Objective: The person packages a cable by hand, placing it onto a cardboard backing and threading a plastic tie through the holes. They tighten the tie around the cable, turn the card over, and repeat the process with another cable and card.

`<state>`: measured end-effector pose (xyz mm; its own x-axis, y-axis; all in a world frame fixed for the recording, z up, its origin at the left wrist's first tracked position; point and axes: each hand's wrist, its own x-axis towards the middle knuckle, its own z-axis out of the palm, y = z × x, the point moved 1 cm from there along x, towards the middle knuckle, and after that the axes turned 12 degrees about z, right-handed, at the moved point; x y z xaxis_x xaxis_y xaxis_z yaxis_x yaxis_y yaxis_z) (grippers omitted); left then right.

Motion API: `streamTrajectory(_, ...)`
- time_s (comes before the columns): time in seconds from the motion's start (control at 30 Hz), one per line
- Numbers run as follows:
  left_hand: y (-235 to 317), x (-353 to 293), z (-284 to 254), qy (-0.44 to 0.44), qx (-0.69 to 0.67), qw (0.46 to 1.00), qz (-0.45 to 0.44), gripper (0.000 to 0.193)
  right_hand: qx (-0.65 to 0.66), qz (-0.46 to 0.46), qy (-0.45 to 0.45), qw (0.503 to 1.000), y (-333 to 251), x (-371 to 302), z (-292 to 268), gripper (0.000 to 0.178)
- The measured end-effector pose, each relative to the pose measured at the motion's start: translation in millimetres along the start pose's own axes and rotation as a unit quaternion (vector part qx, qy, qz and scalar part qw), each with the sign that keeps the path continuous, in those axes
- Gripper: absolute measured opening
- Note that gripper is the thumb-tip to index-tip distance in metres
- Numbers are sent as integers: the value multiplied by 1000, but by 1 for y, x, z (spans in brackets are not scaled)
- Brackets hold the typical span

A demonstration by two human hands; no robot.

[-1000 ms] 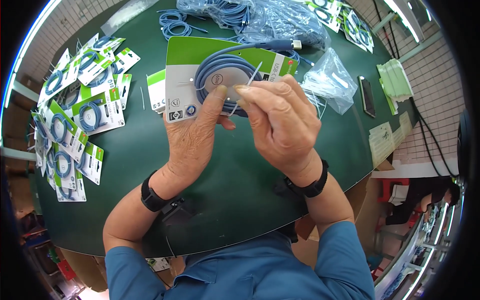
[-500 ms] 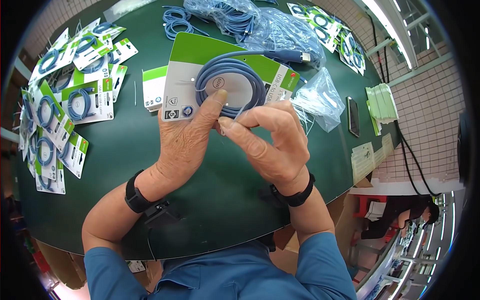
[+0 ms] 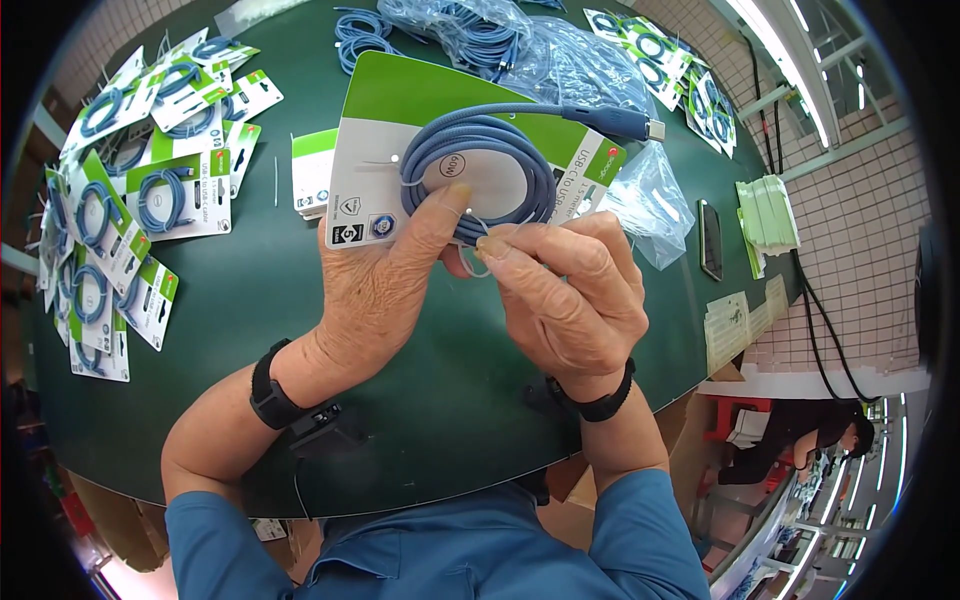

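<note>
A green and white display card [image 3: 385, 95] is held up over the table, with a coiled blue USB cable [image 3: 543, 190] lying against its face. My left hand [image 3: 368, 280] grips the card's lower edge, its thumb pressed on the card inside the coil. A thin white tie [image 3: 466, 262] passes at the coil's lower side and forms a small loop below it. The thumb and forefinger of my right hand [image 3: 575, 290] pinch this tie. Another tie's ends stick out at the coil's left side. The cable's plug [image 3: 625, 123] points right, past the card's edge.
Carded cables [image 3: 165, 200] lie piled at the left, more [image 3: 665, 60] at the far right. A stack of cards [image 3: 312, 180] sits behind my left hand. Beyond are loose blue cables [image 3: 362, 38] and plastic bags [image 3: 590, 65]. White ties [image 3: 635, 212], a phone [image 3: 710, 240] and green bundles [image 3: 768, 215] lie right.
The card and coil have shifted slightly right and appear closer. My right hand has moved a little right and down, and the tie's loop now shows below the coil.
</note>
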<state>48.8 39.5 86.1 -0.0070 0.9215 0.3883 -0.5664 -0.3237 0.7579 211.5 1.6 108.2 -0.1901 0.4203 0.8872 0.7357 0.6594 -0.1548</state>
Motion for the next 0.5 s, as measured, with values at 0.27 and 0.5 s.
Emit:
streamTrajectory(0.27, -9, 0, -9, -27, 19, 999, 0, 19, 31, 59, -20, 998, 3, -3, 13, 34)
streamTrajectory(0.5, 2, 4, 1, -56, 46, 997, -7, 13, 60, 118, -29, 991, -7, 12, 3, 27)
